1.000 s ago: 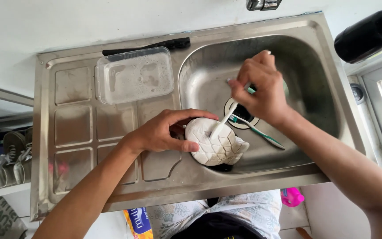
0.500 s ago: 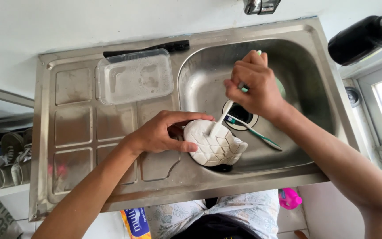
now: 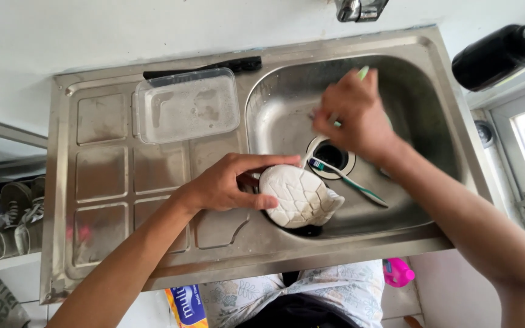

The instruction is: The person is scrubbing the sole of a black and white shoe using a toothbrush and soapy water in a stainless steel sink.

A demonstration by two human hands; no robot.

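- Head view: your left hand point(image 3: 226, 185) is wrapped around the near-left side of a white shoe point(image 3: 299, 195) with a scored, tile-like pattern, thumb along its side and fingers curled over the top. The grasp is firm and closed on it.
- The shoe sits at the near-left edge of the sink basin point(image 3: 420, 97), partly over the rim where the basin meets the draining board point(image 3: 101, 176), its dark opening facing down toward you.
- Your right hand point(image 3: 353, 118) is fisted tight around a toothbrush point(image 3: 363, 73); a green-and-white end sticks out beyond your knuckles, and a blurred white length runs down from below the hand toward the far edge of the shoe. Whether it touches the shoe you cannot tell.
- Just below that hand, a second toothbrush point(image 3: 350, 182), green and white, lies loose in the basin, reaching from the drain hole point(image 3: 330, 155) out to the right.
- Beyond your left hand, on the draining board, stands a clear plastic tub point(image 3: 186, 104) holding a shallow film of sudsy water.
- Behind the tub a black strip-like tool point(image 3: 214, 65) lies along the sink's back rim.
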